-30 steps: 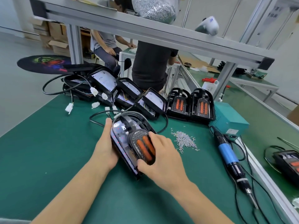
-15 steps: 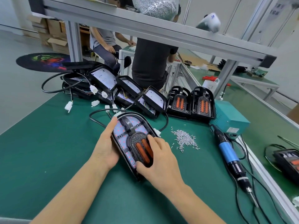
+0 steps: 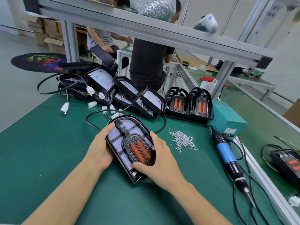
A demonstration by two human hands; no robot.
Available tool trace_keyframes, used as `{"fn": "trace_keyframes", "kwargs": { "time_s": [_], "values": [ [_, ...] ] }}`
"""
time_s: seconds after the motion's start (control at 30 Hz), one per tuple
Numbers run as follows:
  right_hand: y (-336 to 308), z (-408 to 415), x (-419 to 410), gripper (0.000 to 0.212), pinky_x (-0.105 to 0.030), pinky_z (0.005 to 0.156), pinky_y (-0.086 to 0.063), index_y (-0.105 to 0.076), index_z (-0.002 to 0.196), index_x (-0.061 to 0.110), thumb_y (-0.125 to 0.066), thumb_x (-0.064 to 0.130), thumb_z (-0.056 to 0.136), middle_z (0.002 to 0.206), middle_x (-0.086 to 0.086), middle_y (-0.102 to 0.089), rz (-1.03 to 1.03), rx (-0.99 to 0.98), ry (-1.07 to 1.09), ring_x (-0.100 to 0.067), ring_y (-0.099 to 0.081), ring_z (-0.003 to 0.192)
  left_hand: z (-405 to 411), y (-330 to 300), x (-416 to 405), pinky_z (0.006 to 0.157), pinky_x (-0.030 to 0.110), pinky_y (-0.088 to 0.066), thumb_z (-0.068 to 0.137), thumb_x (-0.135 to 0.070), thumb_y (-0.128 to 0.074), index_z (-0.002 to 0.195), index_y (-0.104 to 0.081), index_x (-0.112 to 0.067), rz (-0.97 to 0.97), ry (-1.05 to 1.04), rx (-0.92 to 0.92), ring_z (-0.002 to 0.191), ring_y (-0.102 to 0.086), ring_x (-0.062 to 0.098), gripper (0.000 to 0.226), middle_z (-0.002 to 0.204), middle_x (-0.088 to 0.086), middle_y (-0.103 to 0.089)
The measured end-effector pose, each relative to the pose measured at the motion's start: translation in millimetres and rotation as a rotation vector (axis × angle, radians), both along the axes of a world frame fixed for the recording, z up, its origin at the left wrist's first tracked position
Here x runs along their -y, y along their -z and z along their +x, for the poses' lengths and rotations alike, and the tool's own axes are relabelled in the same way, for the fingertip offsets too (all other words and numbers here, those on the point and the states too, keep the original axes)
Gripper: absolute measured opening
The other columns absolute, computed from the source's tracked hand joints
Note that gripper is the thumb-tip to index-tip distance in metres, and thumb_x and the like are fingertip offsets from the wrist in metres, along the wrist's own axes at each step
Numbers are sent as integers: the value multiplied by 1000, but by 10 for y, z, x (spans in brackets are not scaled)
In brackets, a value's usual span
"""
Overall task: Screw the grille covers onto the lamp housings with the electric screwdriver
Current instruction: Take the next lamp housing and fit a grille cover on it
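The lamp housing (image 3: 128,143) is now laid flat on the green mat (image 3: 48,151), gripped at both edges by the left hand (image 3: 99,147) and right hand (image 3: 159,159); grille cover (image 3: 138,148) seated, electric screwdriver (image 3: 227,156) untouched.

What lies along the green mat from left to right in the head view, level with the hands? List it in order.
left hand → lamp housing with its grille cover → right hand → pile of screws → electric screwdriver → another lamp at the far right edge.
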State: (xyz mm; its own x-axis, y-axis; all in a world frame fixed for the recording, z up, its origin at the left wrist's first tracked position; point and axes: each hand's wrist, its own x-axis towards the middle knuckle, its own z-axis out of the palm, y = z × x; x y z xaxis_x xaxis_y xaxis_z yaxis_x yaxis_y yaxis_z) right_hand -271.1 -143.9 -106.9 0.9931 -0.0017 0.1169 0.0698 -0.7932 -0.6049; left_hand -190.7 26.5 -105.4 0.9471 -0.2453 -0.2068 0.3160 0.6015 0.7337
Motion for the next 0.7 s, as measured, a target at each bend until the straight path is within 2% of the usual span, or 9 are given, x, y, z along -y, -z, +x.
{"fn": "trace_keyframes", "kwargs": {
  "time_s": [0.1, 0.17, 0.23, 0.3, 0.37, 0.43, 0.5, 0.6, 0.7],
  "values": [
    [-17, 48, 8, 107, -28, 113, -29, -7, 155, 35, -71, 59, 72, 154, 13, -23, -18, -33, -11, -6, -26, 139, 64, 21, -105, 69, 35, -52, 92, -34, -54, 102, -71, -9, 297, -23, -33, 78, -71, 22, 31, 97, 9, -74],
    [-40, 81, 16, 109, -28, 113, -29, -8, 155, 34, -71, 60, 71, 152, 12, -25, -43, -52, -10, -8, -28, 138, 107, 16, -227, 58, 31, -52, 89, -46, -56, 94, -70, -5, 645, 0, -32, 63, -67, 24, 44, 84, 12, -74],
    [-64, 109, 21, 109, -27, 112, -29, -9, 155, 33, -72, 59, 70, 151, 11, -27, -58, -65, -20, -9, -29, 138, 124, -19, -365, 51, 26, -47, 85, -63, -50, 77, -68, -3, 1097, 43, 25, 48, -61, 23, 63, 65, 12, -70],
    [-87, 128, 18, 109, -25, 111, -26, -10, 155, 32, -73, 57, 71, 151, 9, -27, -76, -68, -35, -11, -27, 138, 138, -38, -471, 56, 26, -43, 82, -71, -44, 60, -63, -8, 1587, -5, 114, 52, -59, 22, 69, 54, 5, -66],
    [-109, 145, 25, 107, -25, 111, -23, -12, 155, 30, -74, 55, 71, 152, 8, -27, -82, -71, -43, -11, -24, 140, 151, -49, -500, 59, 27, -38, 83, -66, -48, 58, -57, -11, 1801, -157, 222, 63, -57, 23, 61, 59, 1, -62],
    [-142, 161, 38, 107, -26, 113, -24, -13, 155, 29, -75, 54, 72, 152, 6, -27, -99, -81, -49, -12, -25, 140, 158, -48, -453, 61, 29, -37, 84, -54, -56, 68, -57, -17, 1717, -287, 348, 71, -56, 24, 40, 68, -3, -61],
    [-182, 170, 60, 107, -31, 114, -26, -15, 155, 29, -75, 55, 71, 151, 5, -30, -144, -87, -54, -14, -28, 138, 201, -22, -369, 69, 29, -39, 86, -43, -62, 85, -59, -20, 1476, -302, 442, 80, -57, 21, 23, 80, -5, -62],
    [-226, 160, 116, 106, -35, 114, -26, -17, 154, 29, -76, 54, 70, 150, 5, -32, -176, -74, -53, -15, -30, 137, 288, 36, -229, 75, 22, -39, 87, -39, -63, 106, -61, -19, 1113, -132, 394, 95, -58, 14, 27, 98, -6, -62],
    [-213, 123, 159, 106, -34, 115, -25, -18, 154, 28, -77, 54, 71, 152, 7, -30, -172, -54, -44, -15, -28, 138, 355, 108, -100, 90, 25, -38, 85, -41, -66, 117, -60, -16, 962, 3, 278, 109, -55, 14, 41, 115, -5, -59]
  ]
}}
